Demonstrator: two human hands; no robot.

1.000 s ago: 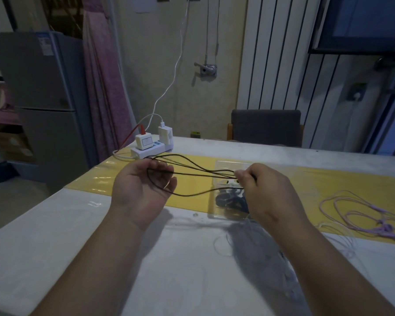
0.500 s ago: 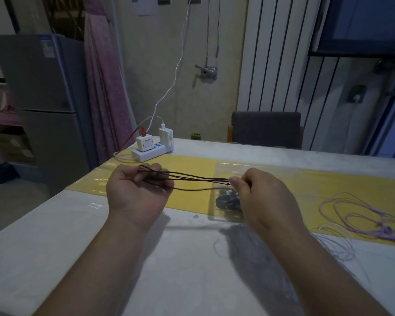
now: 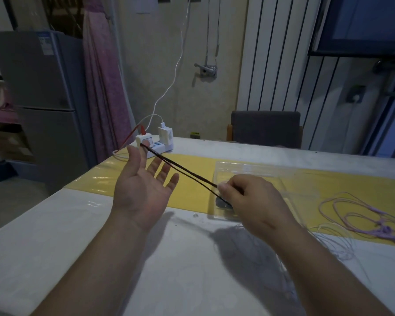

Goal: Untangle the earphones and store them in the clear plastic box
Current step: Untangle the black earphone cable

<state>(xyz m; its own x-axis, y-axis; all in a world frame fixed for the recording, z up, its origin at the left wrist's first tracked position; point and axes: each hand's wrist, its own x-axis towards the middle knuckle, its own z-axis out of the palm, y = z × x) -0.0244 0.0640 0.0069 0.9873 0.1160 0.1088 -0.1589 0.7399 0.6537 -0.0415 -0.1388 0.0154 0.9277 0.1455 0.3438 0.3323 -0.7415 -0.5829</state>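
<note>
1. Earphones in hand: the dark earphones [image 3: 198, 177] are drawn into two taut strands between the hands at the centre of the frame.
2. The right hand [image 3: 249, 197] pinches those strands between thumb and curled fingers, just above the near left corner of the clear plastic box [image 3: 283, 176]. A dark bundle, probably the buds, lies in the box under that hand.
3. The left hand [image 3: 144, 185] is spread palm up, fingers straight and gripping nothing. The cord's far loop seems to hook round a fingertip, though that is hard to tell.
4. Progress, as a judgement: this cord looks untangled and partly in the box, and the stretched length has yet to be laid in.
5. The lilac earphones [image 3: 383, 230] at the right edge and the white earphones [image 3: 333, 238] at lower right lie loose on the table [image 3: 192, 270], not yet stored.
6. Count: two hands, three sets of earphones, one box, one yellow mat [image 3: 340, 179], one power strip [image 3: 155, 144] with two plugs, one chair [image 3: 265, 128] at the far side.
</note>
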